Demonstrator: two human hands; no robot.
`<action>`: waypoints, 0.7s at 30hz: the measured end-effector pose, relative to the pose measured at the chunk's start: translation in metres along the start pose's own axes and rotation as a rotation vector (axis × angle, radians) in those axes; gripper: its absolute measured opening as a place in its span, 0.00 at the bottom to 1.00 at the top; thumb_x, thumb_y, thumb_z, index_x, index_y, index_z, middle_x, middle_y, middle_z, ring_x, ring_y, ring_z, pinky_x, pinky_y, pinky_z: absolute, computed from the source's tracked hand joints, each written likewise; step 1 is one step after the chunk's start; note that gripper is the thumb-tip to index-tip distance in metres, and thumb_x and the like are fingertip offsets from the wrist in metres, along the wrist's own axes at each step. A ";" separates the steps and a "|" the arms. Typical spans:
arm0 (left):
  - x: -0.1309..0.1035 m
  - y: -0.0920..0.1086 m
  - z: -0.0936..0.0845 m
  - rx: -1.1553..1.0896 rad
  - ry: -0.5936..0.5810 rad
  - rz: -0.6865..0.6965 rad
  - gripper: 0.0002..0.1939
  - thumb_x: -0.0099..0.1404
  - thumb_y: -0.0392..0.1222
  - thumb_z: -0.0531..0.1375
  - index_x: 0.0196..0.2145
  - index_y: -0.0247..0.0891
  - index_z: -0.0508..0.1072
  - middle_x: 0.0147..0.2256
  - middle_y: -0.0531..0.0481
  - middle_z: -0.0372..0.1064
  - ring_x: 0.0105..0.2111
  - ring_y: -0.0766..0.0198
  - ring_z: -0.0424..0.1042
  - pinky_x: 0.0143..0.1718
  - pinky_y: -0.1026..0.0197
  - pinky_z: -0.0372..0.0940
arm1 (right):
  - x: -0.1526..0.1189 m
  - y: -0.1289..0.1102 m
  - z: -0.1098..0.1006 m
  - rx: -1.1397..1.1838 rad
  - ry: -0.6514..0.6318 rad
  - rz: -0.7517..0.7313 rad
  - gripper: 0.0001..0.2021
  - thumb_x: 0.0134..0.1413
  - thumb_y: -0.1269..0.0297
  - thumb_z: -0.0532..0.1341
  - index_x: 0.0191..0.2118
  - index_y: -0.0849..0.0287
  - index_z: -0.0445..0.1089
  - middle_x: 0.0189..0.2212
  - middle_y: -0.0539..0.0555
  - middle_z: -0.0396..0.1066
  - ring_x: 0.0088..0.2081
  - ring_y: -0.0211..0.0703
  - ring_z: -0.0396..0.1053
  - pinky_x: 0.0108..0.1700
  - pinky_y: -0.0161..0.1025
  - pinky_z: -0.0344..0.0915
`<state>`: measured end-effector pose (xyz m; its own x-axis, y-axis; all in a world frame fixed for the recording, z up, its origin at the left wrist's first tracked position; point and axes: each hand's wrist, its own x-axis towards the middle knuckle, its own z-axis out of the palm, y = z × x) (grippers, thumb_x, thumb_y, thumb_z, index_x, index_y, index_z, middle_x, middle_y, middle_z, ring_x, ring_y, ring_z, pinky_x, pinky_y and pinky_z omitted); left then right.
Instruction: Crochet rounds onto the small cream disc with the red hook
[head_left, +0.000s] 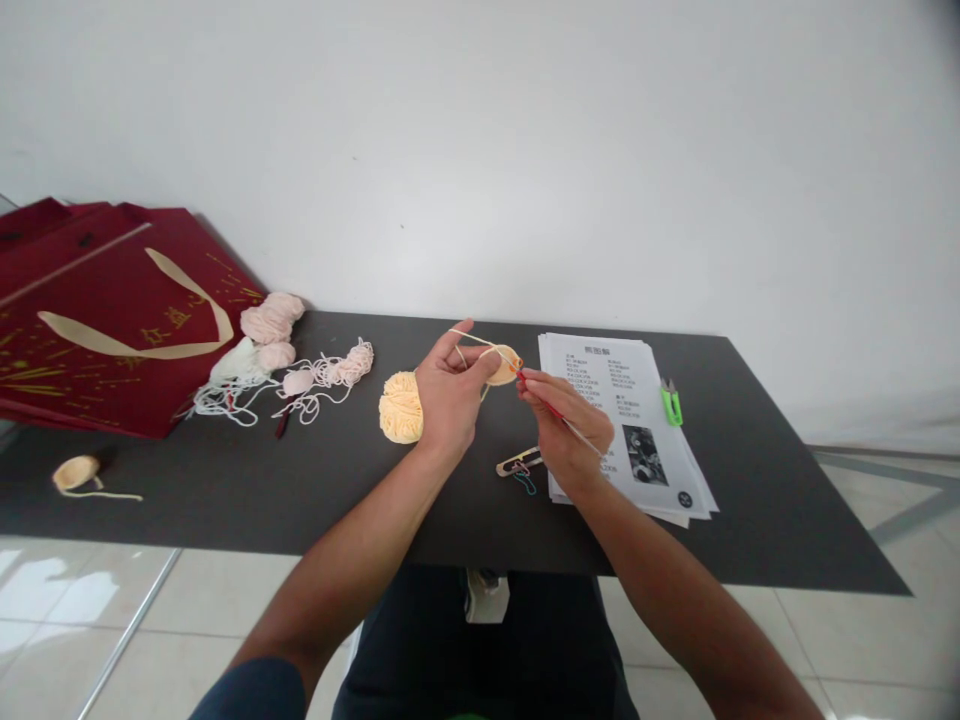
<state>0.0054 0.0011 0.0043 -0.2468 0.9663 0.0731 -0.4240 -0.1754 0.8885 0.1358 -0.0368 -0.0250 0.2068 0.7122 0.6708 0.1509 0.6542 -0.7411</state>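
Yellow disc (501, 366) up over the middle of the dark table (480, 520), between the two hands. Left hand (454, 385) pinches its near left edge between thumb and fingers; a finger stands raised, a pale strand (480, 341) running over it to the disc. Right hand (564, 420) pinches a red hook (553, 410), fingers bunched close around it, the hook's tip at the disc's right edge. Whether the tip sits inside a stitch: cannot tell.

Yellow ball (401, 408) on the table, just beside the left hand, on its outer side. Near the right wrist, a small pale tool (516, 463), partly hidden by the hand, a teal loop (526, 482) next to it.

To the right, printed sheets (600, 370) in an uneven stack, partly under the right hand and forearm; green snips (671, 403) at their right edge. Far left, red bag (112, 300) with ribbon handle, pink yarn (271, 318) and white yarn (241, 362) beside it. Pink skein (352, 362) nearer the middle, loose loops about it. Small yellow cup (77, 471) near the left front edge, its tail of yarn trailing right
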 end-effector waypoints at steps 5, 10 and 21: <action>0.003 0.002 -0.002 -0.109 -0.077 -0.120 0.32 0.50 0.38 0.75 0.53 0.37 0.75 0.32 0.54 0.80 0.30 0.67 0.77 0.41 0.60 0.70 | -0.001 0.006 0.002 0.040 0.013 0.030 0.11 0.57 0.67 0.70 0.43 0.42 0.83 0.46 0.50 0.84 0.43 0.48 0.83 0.47 0.52 0.82; 0.009 0.007 -0.003 -0.208 -0.147 -0.265 0.33 0.47 0.35 0.76 0.52 0.36 0.75 0.29 0.57 0.77 0.28 0.70 0.75 0.40 0.62 0.69 | 0.007 0.008 0.003 0.290 0.044 0.234 0.09 0.57 0.68 0.71 0.41 0.45 0.83 0.45 0.50 0.84 0.35 0.40 0.80 0.36 0.43 0.78; 0.008 0.005 -0.008 0.137 -0.259 -0.203 0.45 0.48 0.35 0.74 0.65 0.34 0.69 0.26 0.56 0.77 0.24 0.69 0.71 0.30 0.64 0.64 | 0.034 0.008 -0.018 0.336 -0.032 0.276 0.08 0.57 0.61 0.71 0.36 0.53 0.72 0.35 0.49 0.80 0.28 0.34 0.72 0.30 0.36 0.69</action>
<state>-0.0060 0.0060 0.0056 0.0670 0.9976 -0.0150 -0.3162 0.0355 0.9480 0.1612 -0.0115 -0.0090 0.1648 0.8759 0.4535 -0.2298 0.4812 -0.8460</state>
